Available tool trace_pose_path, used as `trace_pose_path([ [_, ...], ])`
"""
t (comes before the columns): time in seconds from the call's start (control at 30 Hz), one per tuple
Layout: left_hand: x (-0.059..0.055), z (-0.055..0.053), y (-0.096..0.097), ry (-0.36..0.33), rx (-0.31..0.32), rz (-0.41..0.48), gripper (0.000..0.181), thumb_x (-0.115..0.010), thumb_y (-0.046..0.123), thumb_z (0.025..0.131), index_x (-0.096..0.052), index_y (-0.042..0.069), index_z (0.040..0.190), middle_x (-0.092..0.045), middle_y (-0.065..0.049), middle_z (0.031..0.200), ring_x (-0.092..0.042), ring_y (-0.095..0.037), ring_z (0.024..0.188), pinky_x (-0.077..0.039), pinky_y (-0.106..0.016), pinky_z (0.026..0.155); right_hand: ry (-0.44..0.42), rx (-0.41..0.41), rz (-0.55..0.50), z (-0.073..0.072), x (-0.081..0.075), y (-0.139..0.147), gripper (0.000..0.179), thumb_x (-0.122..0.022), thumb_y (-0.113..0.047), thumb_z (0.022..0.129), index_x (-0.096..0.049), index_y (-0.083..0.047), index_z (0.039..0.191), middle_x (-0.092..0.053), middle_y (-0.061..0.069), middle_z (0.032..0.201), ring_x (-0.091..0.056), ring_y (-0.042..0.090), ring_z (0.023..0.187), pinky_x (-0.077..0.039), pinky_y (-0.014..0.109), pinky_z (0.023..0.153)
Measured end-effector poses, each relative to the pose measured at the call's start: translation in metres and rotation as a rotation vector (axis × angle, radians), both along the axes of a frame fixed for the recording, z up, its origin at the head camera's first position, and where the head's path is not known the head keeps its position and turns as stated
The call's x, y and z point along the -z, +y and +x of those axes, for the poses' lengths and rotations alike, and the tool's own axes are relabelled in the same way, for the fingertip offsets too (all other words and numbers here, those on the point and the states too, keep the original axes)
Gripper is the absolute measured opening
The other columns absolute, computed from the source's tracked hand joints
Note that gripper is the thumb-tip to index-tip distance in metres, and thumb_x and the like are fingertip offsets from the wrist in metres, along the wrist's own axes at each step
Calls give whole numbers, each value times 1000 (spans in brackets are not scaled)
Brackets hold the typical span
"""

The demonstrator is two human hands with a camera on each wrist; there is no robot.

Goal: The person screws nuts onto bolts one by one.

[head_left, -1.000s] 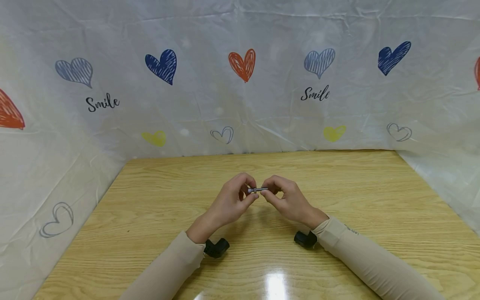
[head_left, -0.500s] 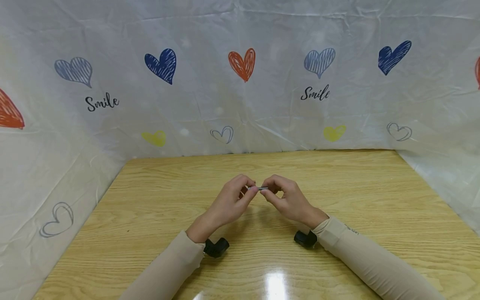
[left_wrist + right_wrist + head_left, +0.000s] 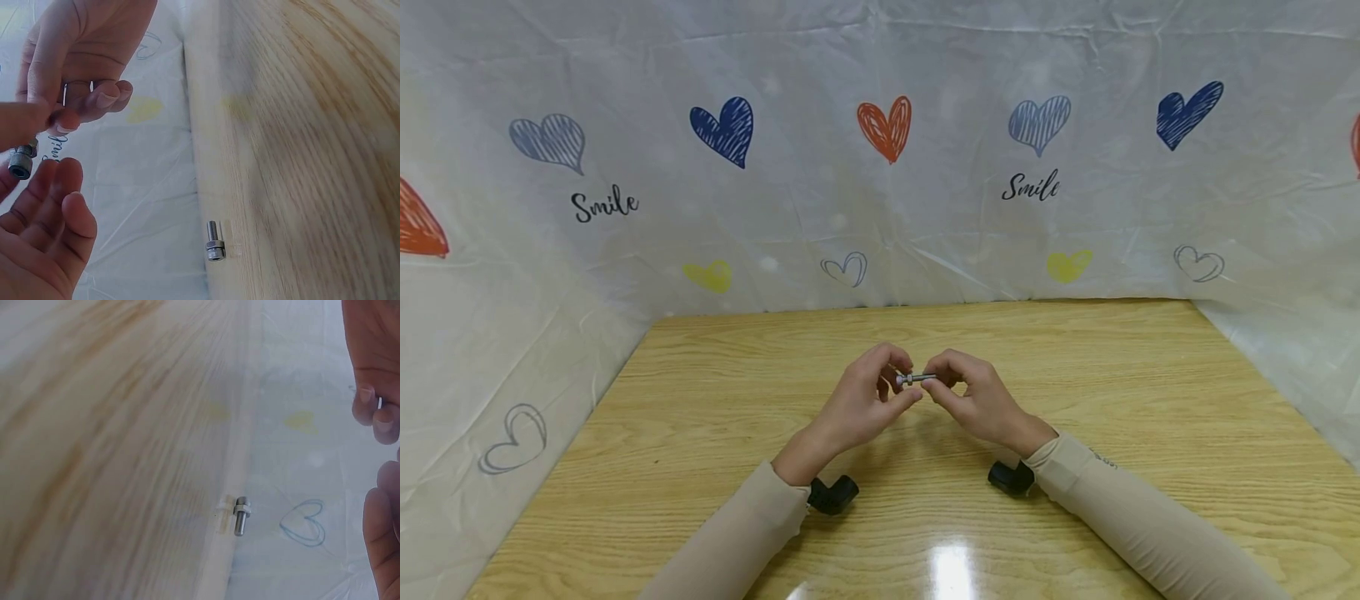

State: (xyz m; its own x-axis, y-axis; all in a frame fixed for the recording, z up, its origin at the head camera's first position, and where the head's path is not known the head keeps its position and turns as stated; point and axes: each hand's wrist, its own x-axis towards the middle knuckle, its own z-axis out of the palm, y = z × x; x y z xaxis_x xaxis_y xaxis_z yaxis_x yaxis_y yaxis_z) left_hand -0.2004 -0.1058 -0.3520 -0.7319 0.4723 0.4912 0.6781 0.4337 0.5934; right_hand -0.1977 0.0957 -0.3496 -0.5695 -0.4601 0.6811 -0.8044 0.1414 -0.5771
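Observation:
Between my hands, above the table, a silver socket-head bolt (image 3: 900, 380) with a nut on it points its head left. My right hand (image 3: 977, 398) pinches the shank end between thumb and fingers. My left hand (image 3: 863, 402) is around the head and nut, its thumb and fingertips standing apart from them. The left wrist view shows the bolt's hex recess facing the camera, while my right hand (image 3: 87, 62) is at the top. A second bolt with a nut (image 3: 215, 242) lies on the table; the right wrist view also shows this second bolt (image 3: 240, 515), which the head view does not.
The wood-grain table (image 3: 737, 350) runs back to a white sheet (image 3: 955, 225) printed with hearts and "Smile". Sheet sides rise at left and right. Black devices (image 3: 835, 496) sit beneath both wrists.
Half a second ago my left thumb covered the nut and bolt head; it has now dropped away, baring them. My right hand keeps its pinch in the same spot.

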Motion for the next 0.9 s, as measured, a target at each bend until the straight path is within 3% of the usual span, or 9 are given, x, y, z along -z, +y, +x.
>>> trace_pose_path([
  [0.27, 1, -2, 1, 44, 11, -2, 16, -68, 7, 89, -55, 9, 98, -54, 1, 91, -52, -8, 73, -48, -30, 58, 22, -5, -2, 0, -1, 0, 14, -62, 14, 85, -60, 2, 93, -60, 9, 78, -54, 17, 65, -48, 31, 60],
  [0.43, 1, -1, 0, 18, 10, 2, 9, -64, 12, 93, -57, 9, 98, -55, 1, 91, -53, -11, 75, -50, -37, 60, 9, -7, -7, -1, 0, 0, 13, -62, 12, 86, -60, 1, 94, -60, 9, 76, -53, 16, 64, -48, 32, 59],
  [0.67, 1, 0, 0, -32, -8, -21, 9, -54, 18, 99, -60, 11, 97, -57, 1, 94, -52, -11, 77, -48, -27, 65, 4, -20, -6, -2, 1, 1, 15, -61, 13, 86, -59, 0, 94, -58, 9, 74, -52, 16, 63, -47, 30, 59],
  [0.9, 1, 0, 0, -64, -25, -19, 14, -52, 21, 100, -62, 12, 95, -58, 1, 96, -51, -11, 78, -49, -28, 67, 0, -16, -12, -1, 0, 0, 14, -61, 11, 87, -60, -1, 94, -58, 8, 74, -52, 16, 63, -47, 31, 58],
])
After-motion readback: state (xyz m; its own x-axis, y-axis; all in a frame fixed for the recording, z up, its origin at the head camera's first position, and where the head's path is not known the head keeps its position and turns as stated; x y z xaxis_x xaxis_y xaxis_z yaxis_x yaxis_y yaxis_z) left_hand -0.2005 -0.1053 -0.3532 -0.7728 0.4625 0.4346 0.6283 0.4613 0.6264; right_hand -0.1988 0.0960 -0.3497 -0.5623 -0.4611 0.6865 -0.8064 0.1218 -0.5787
